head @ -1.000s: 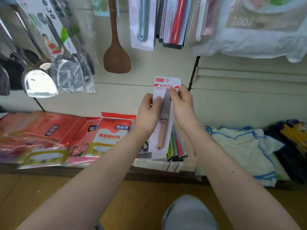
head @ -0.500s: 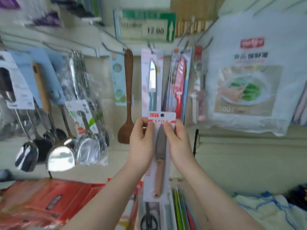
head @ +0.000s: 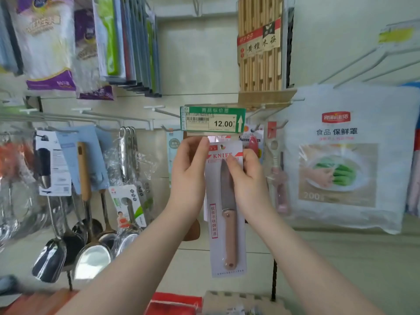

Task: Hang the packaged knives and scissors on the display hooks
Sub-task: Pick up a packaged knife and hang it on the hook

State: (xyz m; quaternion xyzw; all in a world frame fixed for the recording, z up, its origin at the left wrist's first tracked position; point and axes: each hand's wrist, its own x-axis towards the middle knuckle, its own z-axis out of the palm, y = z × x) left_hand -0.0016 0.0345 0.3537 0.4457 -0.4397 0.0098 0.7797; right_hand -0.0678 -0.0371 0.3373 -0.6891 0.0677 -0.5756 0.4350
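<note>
A packaged knife (head: 228, 226) with a pink handle on a white card marked KNIFE is held upright in front of the wall display. My left hand (head: 188, 173) grips the card's upper left edge. My right hand (head: 246, 176) pinches its upper right, thumb on the blade. The card's top hole sits just under the green price tag (head: 212, 119) reading 12.00, where a display hook ends. Other packaged knives (head: 251, 142) hang behind, mostly hidden by the card and my hands.
Ladles and spatulas (head: 91, 253) hang at the left. A large food-cover bag (head: 341, 160) hangs at the right, beside a hanging peeler (head: 276, 169). Chopstick packs (head: 261, 46) and flat packages (head: 127, 42) hang above. Red packages (head: 175, 303) lie on the shelf below.
Both hands have raised the knife card from shelf height up to the hook under the price tag. My view tilted upward with it.
</note>
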